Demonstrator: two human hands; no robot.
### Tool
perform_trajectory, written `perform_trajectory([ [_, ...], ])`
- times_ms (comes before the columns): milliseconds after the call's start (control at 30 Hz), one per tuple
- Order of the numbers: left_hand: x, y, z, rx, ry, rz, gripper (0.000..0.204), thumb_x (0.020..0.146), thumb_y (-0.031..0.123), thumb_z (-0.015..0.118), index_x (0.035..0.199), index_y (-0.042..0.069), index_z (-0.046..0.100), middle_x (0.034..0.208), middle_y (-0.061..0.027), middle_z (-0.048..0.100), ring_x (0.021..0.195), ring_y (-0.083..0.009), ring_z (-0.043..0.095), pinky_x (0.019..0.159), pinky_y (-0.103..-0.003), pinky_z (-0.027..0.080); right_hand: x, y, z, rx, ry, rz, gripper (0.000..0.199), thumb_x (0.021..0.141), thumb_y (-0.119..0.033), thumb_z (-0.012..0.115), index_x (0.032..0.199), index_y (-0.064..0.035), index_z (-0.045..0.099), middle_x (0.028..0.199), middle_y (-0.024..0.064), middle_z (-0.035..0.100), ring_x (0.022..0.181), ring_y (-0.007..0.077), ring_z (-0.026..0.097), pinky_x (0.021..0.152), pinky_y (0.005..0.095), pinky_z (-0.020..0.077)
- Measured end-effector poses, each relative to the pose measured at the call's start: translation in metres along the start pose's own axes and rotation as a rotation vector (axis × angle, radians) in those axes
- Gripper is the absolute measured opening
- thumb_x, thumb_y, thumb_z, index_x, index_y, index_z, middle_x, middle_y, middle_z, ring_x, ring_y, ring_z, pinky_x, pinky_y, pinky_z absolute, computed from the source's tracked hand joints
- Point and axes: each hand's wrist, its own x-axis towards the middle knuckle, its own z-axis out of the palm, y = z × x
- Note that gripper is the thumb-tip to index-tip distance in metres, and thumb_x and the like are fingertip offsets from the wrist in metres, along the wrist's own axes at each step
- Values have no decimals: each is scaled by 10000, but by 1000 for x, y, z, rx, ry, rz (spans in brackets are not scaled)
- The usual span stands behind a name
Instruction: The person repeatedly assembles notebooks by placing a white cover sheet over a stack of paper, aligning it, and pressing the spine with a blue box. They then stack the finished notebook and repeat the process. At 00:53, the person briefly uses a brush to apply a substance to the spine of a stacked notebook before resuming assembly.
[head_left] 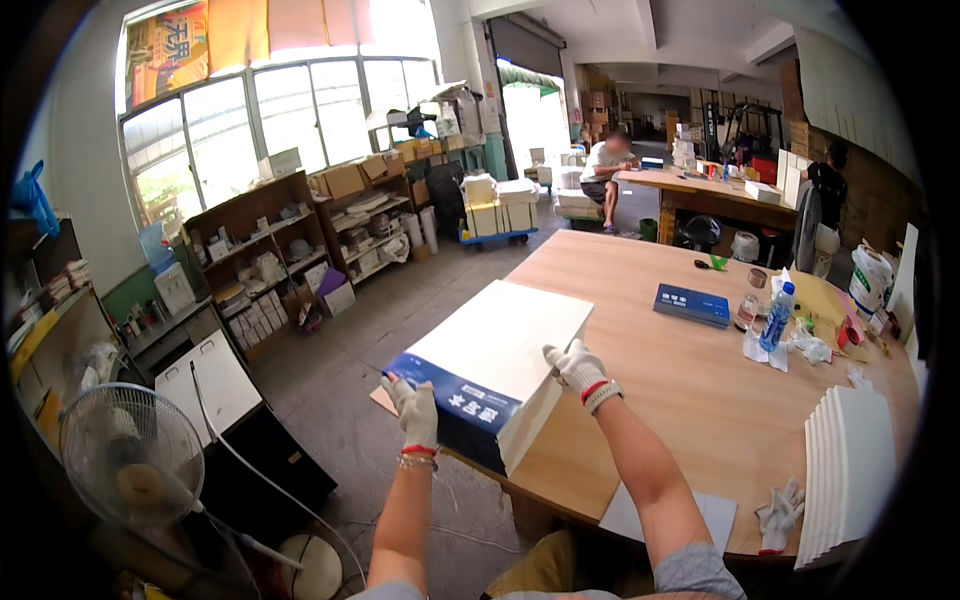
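Note:
A thick white paper block (520,330) with a dark blue printed band (450,396) on its near left end lies at the table's left edge, partly over the edge. My left hand (415,412), in a white knit glove, grips the blue-banded end, thumb on top; its other fingers are partly hidden. My right hand (577,368), gloved alike, holds the block's right side with bent fingers. A bracelet shows on my left wrist, a watch-like band on my right.
On the wooden table (620,270) are a blue-covered pad (691,306), a water bottle (777,318), a stack of white pads (848,470) and a loose glove (779,515). A fan (130,455) stands left. Two other people, one seated (608,165), are farther back.

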Motion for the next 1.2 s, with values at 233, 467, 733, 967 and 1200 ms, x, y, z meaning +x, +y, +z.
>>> perform_trajectory([
  [233, 6, -14, 15, -129, 82, -24, 788, 854, 162, 526, 1476, -55, 94, 1558, -248, 42, 1458, -327, 45, 1169, -353, 92, 38, 43, 9, -368, 199, -149, 647, 897, -624, 460, 1165, -37, 497, 958, 102, 622, 769, 189, 624, 709, 381, 506],
  [467, 47, -52, 4, -175, 349, 78, 619, 988, 350, 424, 1436, -43, 258, 1425, -233, 354, 1317, -298, 364, 1101, -351, 278, 121, 104, -25, 765, 513, -480, 387, 979, -410, 490, 1130, -75, 609, 917, 9, 631, 758, 85, 578, 637, 251, 493],
  [733, 81, -68, 6, -937, 110, -23, 509, 984, 529, 378, 940, 46, 534, 792, -44, 586, 715, -158, 581, 685, -284, 504, 221, 71, 0, 841, 413, -472, 594, 987, -486, 391, 966, 28, 687, 964, 124, 703, 886, 224, 643, 855, 314, 485],
  [967, 86, -73, 17, -949, 131, -83, 544, 983, 516, 394, 928, -3, 549, 822, -87, 598, 740, -187, 598, 703, -305, 519, 218, 79, -6, 823, 435, -497, 635, 998, -494, 327, 934, 11, 708, 937, 130, 704, 880, 221, 636, 887, 300, 475],
  [1200, 72, -54, 56, -509, 49, 234, 515, 950, 463, 441, 1118, -14, 538, 1027, -157, 608, 906, -228, 609, 818, -345, 510, 136, 123, -88, 723, 426, -409, 461, 945, -490, 490, 1132, -86, 606, 1061, 47, 647, 979, 177, 612, 832, 364, 499],
])
